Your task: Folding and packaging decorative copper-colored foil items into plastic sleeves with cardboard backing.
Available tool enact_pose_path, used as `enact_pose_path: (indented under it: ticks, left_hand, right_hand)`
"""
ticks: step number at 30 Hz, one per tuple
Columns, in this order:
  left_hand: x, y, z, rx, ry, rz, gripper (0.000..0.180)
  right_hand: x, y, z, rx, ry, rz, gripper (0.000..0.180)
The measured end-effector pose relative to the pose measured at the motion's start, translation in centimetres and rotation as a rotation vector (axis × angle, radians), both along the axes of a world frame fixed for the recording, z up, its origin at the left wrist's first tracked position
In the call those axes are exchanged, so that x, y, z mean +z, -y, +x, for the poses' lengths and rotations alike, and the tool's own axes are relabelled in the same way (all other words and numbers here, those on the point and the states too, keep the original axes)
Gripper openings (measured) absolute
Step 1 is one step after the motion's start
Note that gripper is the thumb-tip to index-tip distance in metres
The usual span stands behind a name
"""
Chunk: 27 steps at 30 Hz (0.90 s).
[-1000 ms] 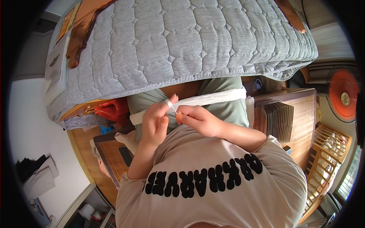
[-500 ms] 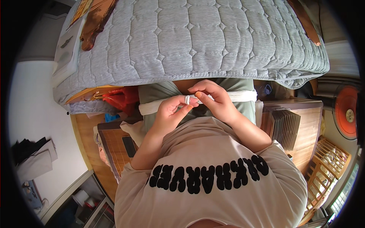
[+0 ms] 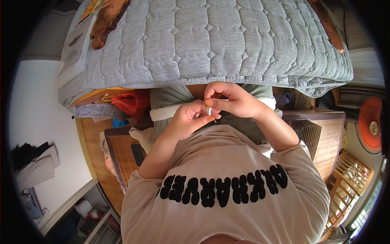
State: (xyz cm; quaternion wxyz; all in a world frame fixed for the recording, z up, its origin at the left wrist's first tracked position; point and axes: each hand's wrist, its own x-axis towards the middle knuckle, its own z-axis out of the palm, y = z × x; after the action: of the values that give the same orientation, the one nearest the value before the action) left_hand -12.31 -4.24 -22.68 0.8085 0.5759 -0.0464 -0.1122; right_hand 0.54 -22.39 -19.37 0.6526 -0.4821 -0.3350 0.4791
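Note:
Both of my hands meet over my lap, just in front of the mattress edge. A small white wound strand [image 3: 209, 110], string-like, sits at the fingertips of my left hand [image 3: 189, 118], whose index finger and thumb close about it. A thin light end hangs just below it. My right hand [image 3: 231, 99] comes in from the right with thumb and index finger pinched together at the top of the strand. The fingers partly hide the strand, so its exact winding cannot be made out. Pale green trousers [image 3: 162, 99] with white bands [image 3: 164, 113] across the legs lie beneath.
A grey quilted mattress [image 3: 227, 44] fills the far side, with wooden pieces [image 3: 106, 24] on it. At left are a red bag [image 3: 130, 101] and a dark phone [image 3: 138, 153]. On the right stand a wooden cabinet [image 3: 329, 126], an orange fan [image 3: 369, 124] and a slatted wooden rack [image 3: 351, 175].
My right hand has drawn closer to the left and now overlaps its fingertips. The white strand has turned and shifted slightly right with the left hand.

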Motion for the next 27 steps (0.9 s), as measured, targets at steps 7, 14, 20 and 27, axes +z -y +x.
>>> enact_pose_path:
  ticks: [7, 14, 20, 27]
  left_hand:
    - [1.2, 0.1, 0.1, -0.020, -0.248, -0.088, 0.016]
    - [0.4, 0.4, -0.2, 0.025, -0.076, -0.069, 0.017]
    - [0.9, 0.0, -0.3, -0.003, -0.063, 0.017, 0.022]
    - [1.4, 0.5, -0.4, -0.053, -0.042, 0.143, 0.021]
  right_hand:
    - [0.1, -0.3, 0.2, -0.007, 0.023, -0.054, 0.005]
    - [0.2, -0.1, 0.3, -0.041, -0.022, -0.009, 0.015]
    - [-0.3, 0.2, 0.6, 0.015, 0.080, 0.039, 0.019]
    - [0.0, -0.1, 0.7, 0.109, 0.347, -0.018, 0.023]
